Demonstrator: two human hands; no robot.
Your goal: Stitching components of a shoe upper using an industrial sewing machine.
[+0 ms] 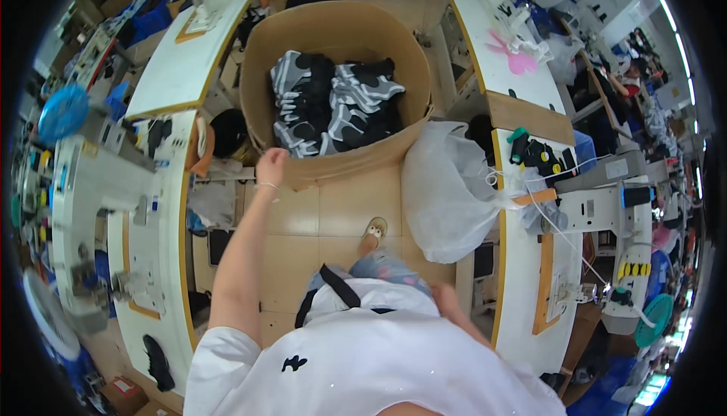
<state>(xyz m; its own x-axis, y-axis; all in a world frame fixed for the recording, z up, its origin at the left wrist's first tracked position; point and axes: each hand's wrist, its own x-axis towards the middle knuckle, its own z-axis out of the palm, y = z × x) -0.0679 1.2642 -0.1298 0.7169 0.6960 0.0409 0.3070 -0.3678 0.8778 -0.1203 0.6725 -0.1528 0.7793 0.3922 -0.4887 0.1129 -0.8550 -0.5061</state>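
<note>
A large open cardboard box stands ahead of me on the tiled floor. Inside it lie stacks of folded fabric pieces patterned in grey, white and black. My left arm is stretched forward, and my left hand is closed on the box's near-left rim. Down beside my thigh, close to the denim, hangs my right hand; its fingers cannot be made out.
Sewing machine tables line both sides, with a machine at left and another at right. A bulging white plastic bag sits right of the box. Black thread cones stand on the right table. A black shoe lies at lower left.
</note>
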